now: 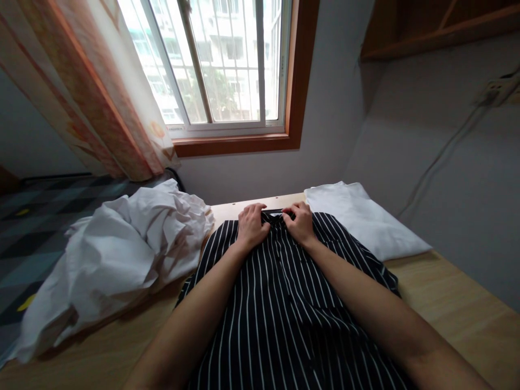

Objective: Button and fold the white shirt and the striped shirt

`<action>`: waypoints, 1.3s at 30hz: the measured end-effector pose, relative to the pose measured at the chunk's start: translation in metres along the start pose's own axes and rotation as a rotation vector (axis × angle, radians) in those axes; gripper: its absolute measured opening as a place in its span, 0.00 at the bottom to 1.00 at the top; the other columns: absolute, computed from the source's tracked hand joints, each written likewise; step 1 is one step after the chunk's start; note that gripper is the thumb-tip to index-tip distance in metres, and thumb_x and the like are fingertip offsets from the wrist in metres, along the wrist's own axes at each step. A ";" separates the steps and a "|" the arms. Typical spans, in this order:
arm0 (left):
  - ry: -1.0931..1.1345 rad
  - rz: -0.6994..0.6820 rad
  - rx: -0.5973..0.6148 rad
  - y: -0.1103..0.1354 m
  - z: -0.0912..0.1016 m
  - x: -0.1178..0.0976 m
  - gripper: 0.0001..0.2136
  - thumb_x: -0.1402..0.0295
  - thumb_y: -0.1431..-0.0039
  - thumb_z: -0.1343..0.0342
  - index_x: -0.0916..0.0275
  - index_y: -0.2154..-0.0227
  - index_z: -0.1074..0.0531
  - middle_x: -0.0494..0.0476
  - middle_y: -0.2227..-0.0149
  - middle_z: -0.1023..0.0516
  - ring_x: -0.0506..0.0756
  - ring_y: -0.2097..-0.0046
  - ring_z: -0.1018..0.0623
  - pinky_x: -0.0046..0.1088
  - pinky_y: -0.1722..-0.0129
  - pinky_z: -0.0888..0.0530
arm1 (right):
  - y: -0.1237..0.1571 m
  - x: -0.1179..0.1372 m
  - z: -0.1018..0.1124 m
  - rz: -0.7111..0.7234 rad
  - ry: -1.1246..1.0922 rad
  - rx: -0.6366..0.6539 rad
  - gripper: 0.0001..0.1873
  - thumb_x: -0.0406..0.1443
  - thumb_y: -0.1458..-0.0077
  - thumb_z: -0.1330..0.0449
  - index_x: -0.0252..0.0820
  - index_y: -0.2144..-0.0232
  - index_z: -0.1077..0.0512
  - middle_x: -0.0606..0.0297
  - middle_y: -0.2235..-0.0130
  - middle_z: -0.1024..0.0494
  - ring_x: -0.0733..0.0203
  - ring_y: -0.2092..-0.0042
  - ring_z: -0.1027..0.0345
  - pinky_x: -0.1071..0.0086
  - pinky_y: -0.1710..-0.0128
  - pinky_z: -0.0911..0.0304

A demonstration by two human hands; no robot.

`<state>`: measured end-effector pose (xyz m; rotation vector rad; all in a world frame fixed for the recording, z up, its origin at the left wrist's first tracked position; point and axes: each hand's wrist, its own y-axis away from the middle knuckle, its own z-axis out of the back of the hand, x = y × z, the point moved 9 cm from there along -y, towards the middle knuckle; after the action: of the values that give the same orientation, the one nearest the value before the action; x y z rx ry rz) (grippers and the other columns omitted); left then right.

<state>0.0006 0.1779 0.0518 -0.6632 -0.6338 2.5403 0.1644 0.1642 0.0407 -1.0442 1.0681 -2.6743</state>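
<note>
A black shirt with thin white stripes (264,303) lies spread on the wooden table, its collar end pointing toward the window. My left hand (252,225) is closed on the left side of the collar, thumb and fingers bent over the cloth. On the collar's other side, my right hand (299,222) pinches the fabric between thumb and fingers. A small pale patch, perhaps a label, shows between the two hands. Both forearms lie across the shirt and cover parts of it. The shirt's lower end runs out of view.
A crumpled white cloth (117,249) lies on the left, over the table's edge near a checked bedspread (32,227). Folded white cloth (361,216) rests at the far right of the wooden table (459,303). Behind are a window (231,70), a curtain (93,81) and a wall cable (439,154).
</note>
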 end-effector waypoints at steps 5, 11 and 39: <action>-0.129 0.066 0.181 0.001 -0.021 0.035 0.21 0.66 0.41 0.50 0.52 0.43 0.33 0.60 0.36 0.37 0.71 0.35 0.43 0.63 0.40 0.49 | 0.000 -0.023 -0.010 0.051 0.198 0.075 0.19 0.34 0.45 0.43 0.43 0.49 0.28 0.51 0.43 0.31 0.43 0.40 0.44 0.44 0.41 0.52; -0.314 0.224 0.423 0.006 -0.030 0.056 0.29 0.53 0.36 0.60 0.57 0.35 0.45 0.60 0.31 0.51 0.71 0.31 0.52 0.64 0.38 0.54 | 0.009 -0.057 -0.037 -0.173 0.440 0.474 0.29 0.42 0.36 0.55 0.33 0.37 0.43 0.50 0.34 0.43 0.47 0.33 0.53 0.45 0.35 0.64; -0.201 -0.529 0.183 0.009 -0.005 -0.016 0.13 0.68 0.41 0.47 0.52 0.55 0.23 0.53 0.48 0.23 0.61 0.46 0.29 0.44 0.45 0.37 | 0.010 0.020 -0.030 0.396 0.213 0.403 0.15 0.32 0.41 0.45 0.45 0.54 0.23 0.62 0.45 0.26 0.51 0.41 0.41 0.54 0.40 0.48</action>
<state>0.0129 0.1643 0.0486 -0.1452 -0.5454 2.1411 0.1286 0.1673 0.0302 -0.4331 0.6296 -2.5476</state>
